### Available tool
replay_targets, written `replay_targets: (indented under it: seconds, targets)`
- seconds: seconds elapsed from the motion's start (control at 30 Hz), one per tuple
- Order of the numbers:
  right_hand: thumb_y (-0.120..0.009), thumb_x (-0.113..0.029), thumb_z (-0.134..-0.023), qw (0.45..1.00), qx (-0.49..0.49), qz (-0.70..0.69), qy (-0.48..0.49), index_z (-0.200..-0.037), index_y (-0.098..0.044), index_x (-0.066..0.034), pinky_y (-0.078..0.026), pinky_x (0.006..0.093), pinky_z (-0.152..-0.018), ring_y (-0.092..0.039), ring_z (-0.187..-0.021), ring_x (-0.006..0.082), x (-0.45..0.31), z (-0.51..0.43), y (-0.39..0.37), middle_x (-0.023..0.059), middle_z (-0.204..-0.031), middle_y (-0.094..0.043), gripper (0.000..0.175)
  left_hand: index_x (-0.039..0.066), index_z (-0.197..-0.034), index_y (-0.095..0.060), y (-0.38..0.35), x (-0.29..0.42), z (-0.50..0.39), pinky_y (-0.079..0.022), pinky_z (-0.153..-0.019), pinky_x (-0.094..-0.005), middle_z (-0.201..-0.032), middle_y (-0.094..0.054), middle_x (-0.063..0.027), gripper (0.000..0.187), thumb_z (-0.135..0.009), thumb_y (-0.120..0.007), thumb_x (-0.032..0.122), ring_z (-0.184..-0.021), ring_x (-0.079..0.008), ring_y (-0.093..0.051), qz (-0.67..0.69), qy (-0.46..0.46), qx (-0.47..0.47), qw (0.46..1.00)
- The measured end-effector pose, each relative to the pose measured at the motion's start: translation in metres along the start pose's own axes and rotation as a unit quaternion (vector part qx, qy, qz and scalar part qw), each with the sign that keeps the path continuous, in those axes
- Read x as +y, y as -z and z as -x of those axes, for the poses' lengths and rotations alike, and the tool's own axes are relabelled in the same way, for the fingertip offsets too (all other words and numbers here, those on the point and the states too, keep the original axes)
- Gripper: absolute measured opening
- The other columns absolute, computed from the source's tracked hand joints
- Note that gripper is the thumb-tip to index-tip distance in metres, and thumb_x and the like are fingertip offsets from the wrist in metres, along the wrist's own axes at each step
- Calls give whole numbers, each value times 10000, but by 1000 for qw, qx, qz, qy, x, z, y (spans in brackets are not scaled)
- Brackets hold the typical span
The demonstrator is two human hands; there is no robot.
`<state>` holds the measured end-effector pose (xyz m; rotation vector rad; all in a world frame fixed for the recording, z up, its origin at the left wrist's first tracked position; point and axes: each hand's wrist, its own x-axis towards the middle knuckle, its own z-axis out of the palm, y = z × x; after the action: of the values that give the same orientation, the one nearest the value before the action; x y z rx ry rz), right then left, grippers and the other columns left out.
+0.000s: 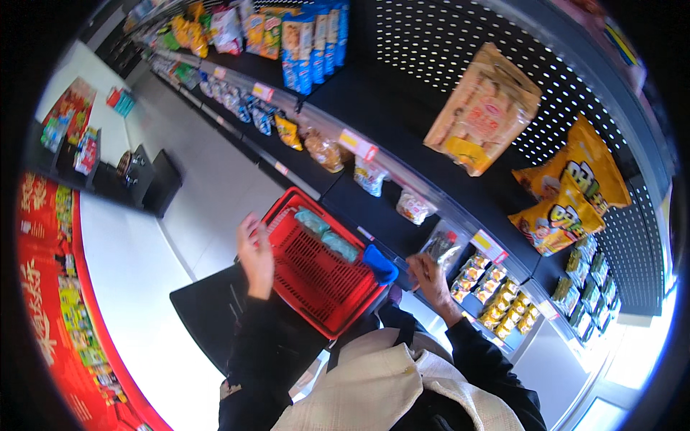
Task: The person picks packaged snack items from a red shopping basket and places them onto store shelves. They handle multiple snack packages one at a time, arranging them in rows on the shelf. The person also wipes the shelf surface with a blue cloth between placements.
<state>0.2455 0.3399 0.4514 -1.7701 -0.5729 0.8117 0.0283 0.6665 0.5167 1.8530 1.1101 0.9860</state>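
Note:
A red plastic shopping basket (329, 275) is in front of me, resting above a dark surface (215, 307). Two pale green packets (326, 234) lie in it, and a blue cloth (380, 265) hangs over its right corner. By the basket's left rim is my left hand (256, 258), its fingers loosely spread with nothing seen in them. My right hand (431, 283) is beside the shelf's lower front, fingers curled; whether they hold something small is unclear. Just above that hand, a transparent packet (444, 245) with dark contents sits on the lower shelf.
A black shelf unit (372, 97) runs diagonally, with a price-tag rail (358, 145). Its upper level carries a tan snack pouch (485, 116), orange snack bags (563, 215) and blue packets (312, 48). Small packaged snacks (506, 304) stand lower right. A white counter (124, 285) is at left.

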Motion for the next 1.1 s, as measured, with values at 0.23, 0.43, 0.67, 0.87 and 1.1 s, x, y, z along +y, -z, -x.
replay_targets:
  seconds: [0.23, 0.43, 0.67, 0.87, 1.1]
  targets:
    - [-541, -578, -1024, 912, -58, -214, -344, -1234, -556, -28, -613, 475, -800, -704, -946, 278, 189, 16, -33, 152, -1075, -683, 589, -36, -1395, -520, 173, -69, 45, -423, -1090, -432, -1363, -565, -220, 476, -966, -650, 124, -1297, -386, -514, -422, -36, 106, 900]
    - [-571, -614, -995, 881, -15, -247, -403, -1375, -484, -10, -587, 561, -899, -660, -1067, 332, 270, 19, -59, 207, -1197, -630, 719, -30, -1469, -442, 241, -97, 90, -349, -1166, -468, -1549, -422, -245, 610, -951, -686, 177, -1434, -407, -397, -579, 49, 113, 806]
    - [-584, -686, -954, 822, 28, -323, -468, -1402, -425, 6, -558, 594, -908, -660, -1064, 383, 316, 7, -97, 241, -1201, -636, 841, -47, -1377, -477, 260, -117, 110, -508, -964, -494, -1218, -657, -303, 533, -1058, -547, 374, -1137, -471, -637, -442, 260, 118, 851]
    - [-571, -700, -936, 789, 59, -353, -500, -1168, -685, -112, -450, 666, -1054, -668, -1096, 366, 308, -9, -130, 118, -1132, -732, 643, -49, -1210, -531, 266, -128, 106, -523, -857, -531, -1060, -695, -325, 462, -1090, -479, 393, -999, -512, -661, -477, 267, 116, 830]
    - [-508, -598, -1009, 779, 82, -391, -482, -1073, -669, -139, -543, 647, -930, -711, -963, 375, 316, -15, -151, 123, -1074, -740, 491, -56, -1193, -538, 271, -137, 105, -519, -844, -538, -1053, -691, -332, 434, -1092, -477, 361, -992, -518, -656, -489, 250, 117, 828]
